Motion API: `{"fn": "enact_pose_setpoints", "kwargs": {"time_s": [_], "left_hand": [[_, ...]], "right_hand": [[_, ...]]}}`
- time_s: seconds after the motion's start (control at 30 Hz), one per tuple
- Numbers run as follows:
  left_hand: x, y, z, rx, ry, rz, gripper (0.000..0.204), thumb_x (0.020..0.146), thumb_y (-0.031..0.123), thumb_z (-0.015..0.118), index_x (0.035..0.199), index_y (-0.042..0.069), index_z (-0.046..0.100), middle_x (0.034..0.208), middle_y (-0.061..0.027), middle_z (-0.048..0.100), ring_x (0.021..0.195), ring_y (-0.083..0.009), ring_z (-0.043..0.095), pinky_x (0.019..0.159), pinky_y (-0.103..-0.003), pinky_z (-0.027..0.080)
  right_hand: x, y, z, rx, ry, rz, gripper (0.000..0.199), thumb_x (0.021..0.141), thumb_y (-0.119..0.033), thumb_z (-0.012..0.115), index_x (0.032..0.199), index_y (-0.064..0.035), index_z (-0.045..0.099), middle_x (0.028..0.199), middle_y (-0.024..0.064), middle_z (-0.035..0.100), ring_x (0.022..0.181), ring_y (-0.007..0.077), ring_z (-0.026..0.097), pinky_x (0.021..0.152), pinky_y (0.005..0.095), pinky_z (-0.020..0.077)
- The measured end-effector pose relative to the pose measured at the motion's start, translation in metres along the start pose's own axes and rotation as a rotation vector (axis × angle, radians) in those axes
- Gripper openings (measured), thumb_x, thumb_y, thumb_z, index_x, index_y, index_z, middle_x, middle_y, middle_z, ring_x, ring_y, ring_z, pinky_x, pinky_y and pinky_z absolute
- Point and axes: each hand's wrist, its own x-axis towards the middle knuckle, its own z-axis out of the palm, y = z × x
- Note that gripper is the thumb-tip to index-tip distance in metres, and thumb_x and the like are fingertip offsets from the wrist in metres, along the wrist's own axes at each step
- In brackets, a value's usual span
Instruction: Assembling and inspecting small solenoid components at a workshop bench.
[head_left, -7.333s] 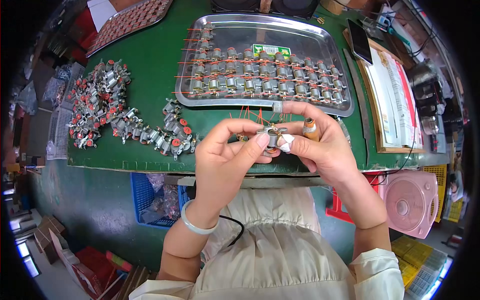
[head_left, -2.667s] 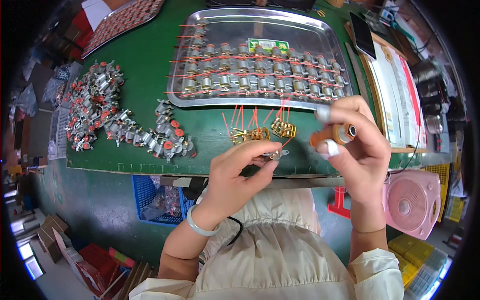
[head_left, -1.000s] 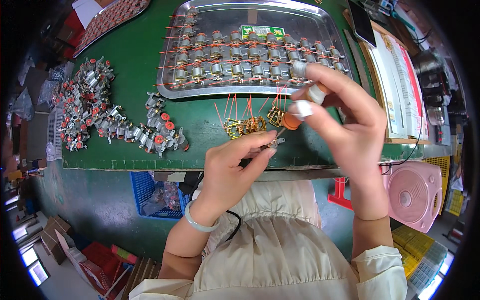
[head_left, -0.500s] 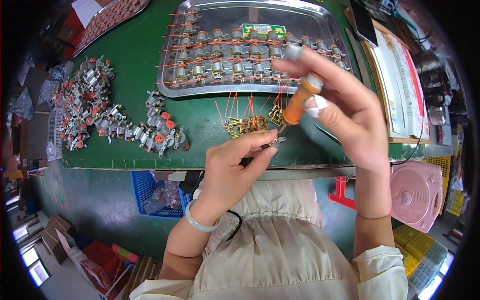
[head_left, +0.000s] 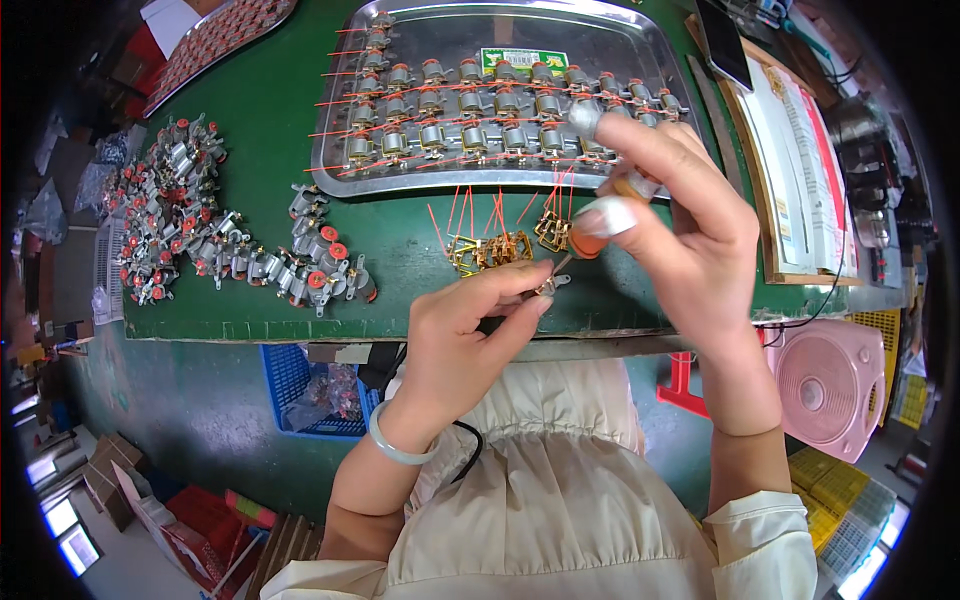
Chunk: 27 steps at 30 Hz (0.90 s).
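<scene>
My left hand [head_left: 462, 335] pinches a small metal part [head_left: 548, 287] between thumb and fingertips, just above the table's front edge. Most of that part is hidden by the fingers. In my right hand [head_left: 705, 245] is a screwdriver with an orange handle [head_left: 588, 243], its thin shaft pointing down at the part. White wraps cover the thumb tip and one fingertip of this hand. Beyond my left hand lie several brass-coloured frames [head_left: 492, 250] with thin red wires sticking up. Another small group of brass frames [head_left: 552, 230] sits beside the screwdriver.
A metal tray [head_left: 420, 184] at the back holds rows of small silver components with red wires. Left on the green table [head_left: 270, 130] is a heap of silver components with red discs [head_left: 175, 190]. A clipboard with papers [head_left: 795, 160] lies right; a pink fan [head_left: 830, 385] stands below.
My right hand has turned on the screwdriver and shifted slightly left, with the handle now more covered by the fingers. My left hand holds its place.
</scene>
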Motion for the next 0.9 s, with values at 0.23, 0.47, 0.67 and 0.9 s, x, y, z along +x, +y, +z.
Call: {"fn": "enact_pose_setpoints", "kwargs": {"time_s": [0.23,0.47,0.67,0.9], "left_hand": [[-0.001,-0.001,-0.001,-0.025,0.02,-0.017,0.024,0.074,-0.002,0.063,0.098,0.0,0.061,0.093,-0.0099,0.065,0.077,-0.0137,0.064,0.067,-0.024,0.052],[0.0,0.001,0.002,-0.028,0.003,-0.024,0.025,0.074,-0.002,0.063,0.099,0.0,0.061,0.094,-0.0101,0.064,0.078,-0.0138,0.064,0.069,-0.024,0.052],[-0.002,0.0,0.002,-0.042,0.003,0.004,0.026,0.075,-0.002,0.062,0.101,0.0,0.059,0.097,-0.011,0.063,0.079,-0.0135,0.063,0.069,-0.024,0.052],[0.005,0.021,-0.006,-0.647,0.014,-0.128,0.026,0.087,0.004,0.048,0.113,-0.003,0.05,0.108,-0.0131,0.055,0.089,-0.0208,0.06,0.075,-0.029,0.052]], "right_hand": [[0.002,-0.003,-0.006,0.512,-0.173,0.137,0.035,0.077,-0.003,0.059,0.11,0.0035,0.05,0.1,0.0145,0.056,0.09,0.021,0.059,0.075,0.0296,0.0486],[0.005,-0.001,0.017,0.058,0.102,0.336,0.036,0.074,-0.013,0.069,0.056,-0.0053,0.038,0.053,0.0013,0.047,0.045,0.0069,0.048,0.046,0.0196,0.0381],[-0.008,0.001,0.024,0.836,0.422,0.274,0.029,0.076,-0.018,0.067,0.068,-0.0037,0.042,0.064,0.0042,0.053,0.059,0.0088,0.053,0.049,0.0233,0.0432],[-0.041,-0.012,0.022,0.933,0.053,0.806,0.018,0.079,-0.009,0.061,0.092,-0.0046,0.05,0.061,-0.0076,0.046,0.045,0.0004,0.038,0.037,0.0164,0.0287]]}}
